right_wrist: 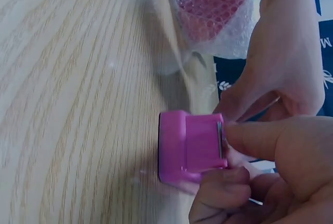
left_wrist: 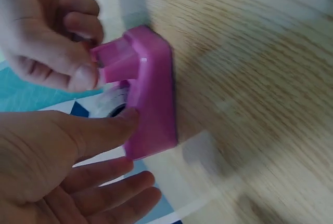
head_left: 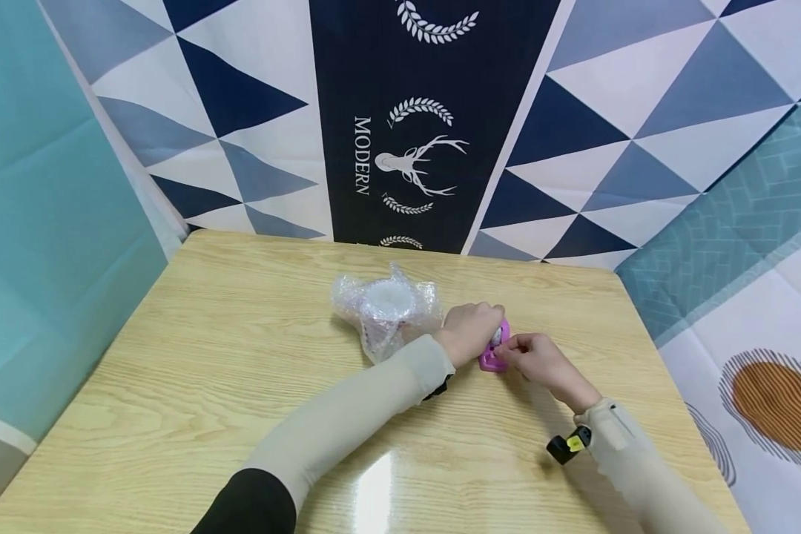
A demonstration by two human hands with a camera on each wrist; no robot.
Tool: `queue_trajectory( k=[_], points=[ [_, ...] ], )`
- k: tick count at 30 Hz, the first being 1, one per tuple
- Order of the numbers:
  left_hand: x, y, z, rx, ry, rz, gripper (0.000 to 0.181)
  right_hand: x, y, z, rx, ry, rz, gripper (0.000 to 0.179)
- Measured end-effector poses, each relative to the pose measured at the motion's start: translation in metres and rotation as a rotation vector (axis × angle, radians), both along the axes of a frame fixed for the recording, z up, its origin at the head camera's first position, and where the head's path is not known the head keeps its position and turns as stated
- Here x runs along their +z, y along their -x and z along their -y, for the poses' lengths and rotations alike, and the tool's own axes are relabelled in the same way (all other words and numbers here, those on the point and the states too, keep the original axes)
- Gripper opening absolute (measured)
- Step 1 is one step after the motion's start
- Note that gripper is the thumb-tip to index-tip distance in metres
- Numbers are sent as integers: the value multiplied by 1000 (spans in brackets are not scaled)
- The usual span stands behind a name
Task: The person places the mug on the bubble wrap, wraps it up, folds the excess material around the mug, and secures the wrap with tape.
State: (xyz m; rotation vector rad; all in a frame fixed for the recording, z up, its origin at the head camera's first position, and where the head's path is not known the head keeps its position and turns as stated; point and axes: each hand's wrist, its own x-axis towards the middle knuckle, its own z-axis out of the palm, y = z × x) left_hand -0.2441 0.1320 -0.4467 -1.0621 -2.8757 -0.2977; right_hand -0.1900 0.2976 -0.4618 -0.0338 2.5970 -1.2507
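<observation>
A pink tape dispenser [head_left: 492,363] stands on the wooden table, right of centre. My left hand [head_left: 470,330] holds it at its far end, the thumb lying against the side by the clear tape roll [left_wrist: 110,101] in the left wrist view. At the cutter end, my right hand [head_left: 537,360] pinches with thumb and forefinger, seemingly on the end of the tape. The clear tape itself is hard to make out between the fingertips. In the right wrist view, the metal cutter edge [right_wrist: 219,140] shows right beside the right thumb.
Left of the dispenser, close to the left wrist, lies an object in bubble wrap [head_left: 387,300], with red showing through in the right wrist view. The wooden table [head_left: 240,334] meets a patterned cloth backdrop [head_left: 260,111] at its far edge.
</observation>
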Motion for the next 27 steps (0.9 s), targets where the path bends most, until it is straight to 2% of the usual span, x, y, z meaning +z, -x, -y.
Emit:
queue_trajectory(
  k=[3, 10, 15, 21, 27],
  points=[
    [0, 0, -2, 12, -1, -1, 7, 4, 1, 4, -22, 16, 26, 26],
    [3, 1, -4, 31, 9, 21, 6, 13, 4, 5, -71, 206, 179, 32],
    [5, 2, -6, 44, 27, 42, 9, 12, -3, 2, -76, 241, 242, 36],
    [8, 4, -6, 63, 51, 58, 20, 12, -14, -1, -83, 282, 251, 42],
    [10, 6, -4, 70, 66, 66, 23, 14, -24, -6, -83, 332, 307, 36]
  ],
)
